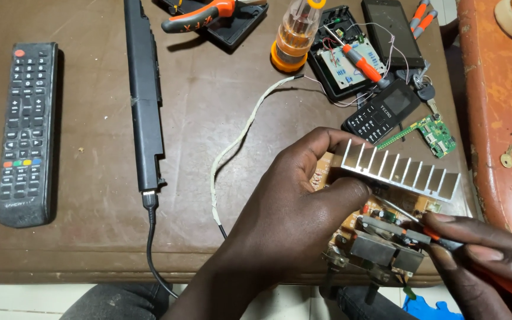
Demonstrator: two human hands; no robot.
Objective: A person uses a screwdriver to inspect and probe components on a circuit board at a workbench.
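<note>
Here: circuit board point(380, 222) at the near counter point(90, 237) edge, heatsink point(398, 169) running left-to-right beyond the fingers. Left hand point(294, 207) fingers closed on board and heatsink. Right hand point(481, 249) fingers pinch a screwdriver point(413, 222), tip pointing left onto the board.

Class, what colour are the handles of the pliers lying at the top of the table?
Orange with black, on the pliers; the head view, the only one, shows it.

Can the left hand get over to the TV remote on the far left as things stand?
Probably not right away: the left hand is gripping the circuit board by its finned heatsink. The bare tabletop toward the remote looks open, with only the long black bar between.
</note>
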